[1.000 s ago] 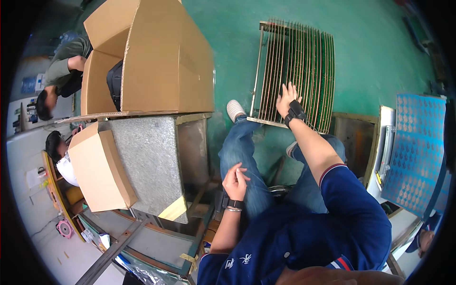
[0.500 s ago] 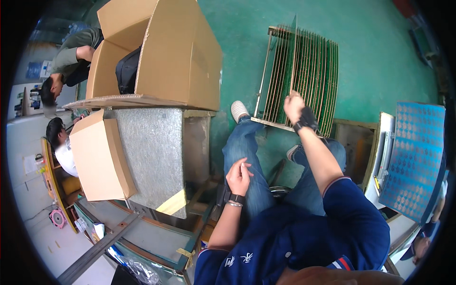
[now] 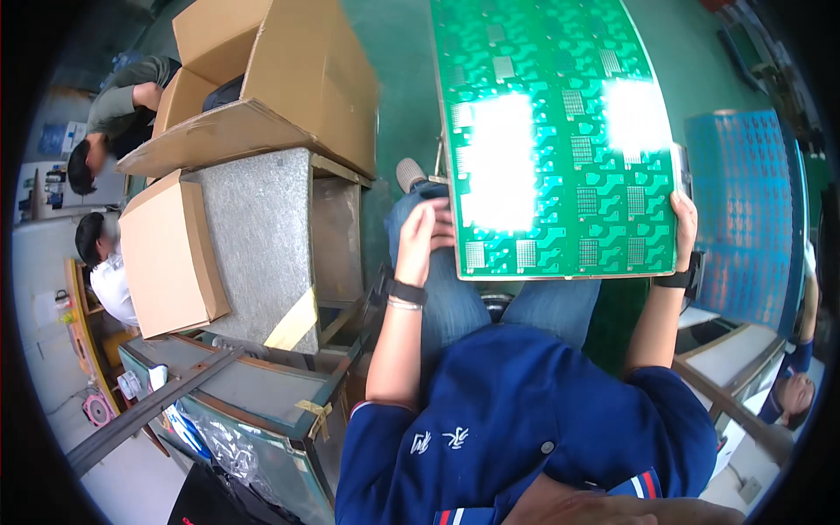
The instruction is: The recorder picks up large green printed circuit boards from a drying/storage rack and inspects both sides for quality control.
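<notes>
A large green printed circuit board panel (image 3: 560, 210) is raised flat in front of me, over my thighs, with bright glare on its face. My right hand (image 3: 685, 223) grips its right edge near the lower corner, thumb on the face and fingers mostly hidden behind. At the lower left edge, my left hand (image 3: 426, 229) has its fingers apart, the tips close against the edge; whether they touch it I cannot tell. The panel hides nearly all of the slotted rack behind it.
On the left, an open cardboard box (image 3: 332, 79) stands by a grey speckled tabletop (image 3: 254, 236) with a smaller carton (image 3: 171, 254). A blue patterned panel stack (image 3: 739, 210) stands at the right. Two people are at the far left, another at the right edge.
The green panel has come up out of the rack and now faces me. My right hand has moved right and nearer with it; my left hand has risen to its left edge.
</notes>
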Available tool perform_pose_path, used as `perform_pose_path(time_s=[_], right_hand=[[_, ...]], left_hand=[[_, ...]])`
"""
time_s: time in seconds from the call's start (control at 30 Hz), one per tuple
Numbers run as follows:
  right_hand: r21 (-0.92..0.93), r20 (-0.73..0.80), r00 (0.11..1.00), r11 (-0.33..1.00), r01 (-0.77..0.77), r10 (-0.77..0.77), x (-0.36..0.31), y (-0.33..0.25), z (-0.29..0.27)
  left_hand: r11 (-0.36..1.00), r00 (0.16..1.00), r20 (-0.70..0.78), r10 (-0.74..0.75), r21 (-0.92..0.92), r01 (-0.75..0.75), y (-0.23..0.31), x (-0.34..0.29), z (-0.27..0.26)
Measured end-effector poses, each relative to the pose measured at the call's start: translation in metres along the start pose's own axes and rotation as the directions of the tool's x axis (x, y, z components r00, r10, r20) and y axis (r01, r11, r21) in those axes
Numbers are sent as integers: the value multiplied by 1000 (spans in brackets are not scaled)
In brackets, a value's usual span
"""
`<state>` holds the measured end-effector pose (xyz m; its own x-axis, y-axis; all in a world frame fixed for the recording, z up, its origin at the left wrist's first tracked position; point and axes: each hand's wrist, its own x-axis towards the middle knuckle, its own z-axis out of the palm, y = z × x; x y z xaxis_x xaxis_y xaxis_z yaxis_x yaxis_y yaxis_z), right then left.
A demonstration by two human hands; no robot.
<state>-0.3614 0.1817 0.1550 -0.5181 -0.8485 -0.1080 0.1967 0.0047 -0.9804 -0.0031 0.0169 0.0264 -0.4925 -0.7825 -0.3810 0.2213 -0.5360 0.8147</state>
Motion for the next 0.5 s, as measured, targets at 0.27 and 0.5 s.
perform_pose_path(time_s=[0.27, 0.5], right_hand=[[3, 19, 996, 997, 81, -81, -41, -8, 6], [19, 58, 967, 969, 246, -247, -49, -49, 4]], left_hand=[[940, 970, 129, 206, -303, -159, 64, -21, 71], [887, 852, 267, 450, -246, -391, 119, -25, 99]])
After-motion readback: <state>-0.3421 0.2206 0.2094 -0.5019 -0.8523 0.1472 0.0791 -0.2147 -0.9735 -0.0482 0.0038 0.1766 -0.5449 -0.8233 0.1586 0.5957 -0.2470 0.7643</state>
